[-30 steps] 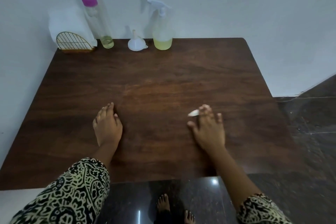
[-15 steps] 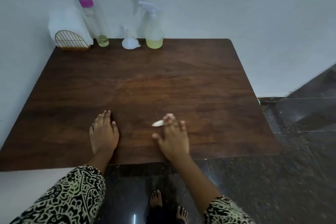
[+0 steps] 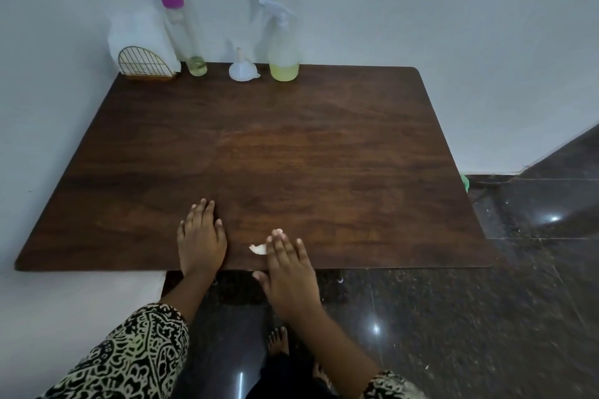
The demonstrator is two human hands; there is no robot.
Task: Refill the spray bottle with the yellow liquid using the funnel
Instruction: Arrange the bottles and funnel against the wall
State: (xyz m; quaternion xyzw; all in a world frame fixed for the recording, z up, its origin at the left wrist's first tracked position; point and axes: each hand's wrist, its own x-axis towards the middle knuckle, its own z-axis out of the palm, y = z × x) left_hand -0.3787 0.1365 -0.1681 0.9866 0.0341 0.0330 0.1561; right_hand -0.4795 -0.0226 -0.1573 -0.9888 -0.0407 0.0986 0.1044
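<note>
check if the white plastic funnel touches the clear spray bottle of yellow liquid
Apart. Head view shows bare wooden table between the white plastic funnel and the clear spray bottle.

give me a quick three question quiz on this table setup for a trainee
1. True or false: the funnel is set in the neck of the spray bottle.
2. Which stands furthest left at the back of the table? A) napkin holder B) pink-capped bottle C) funnel
3. What lies beside the fingers of the right hand?
Key: 1 false, it stands on the table beside the spray bottle. 2 A. 3 a small white scrap.
</note>
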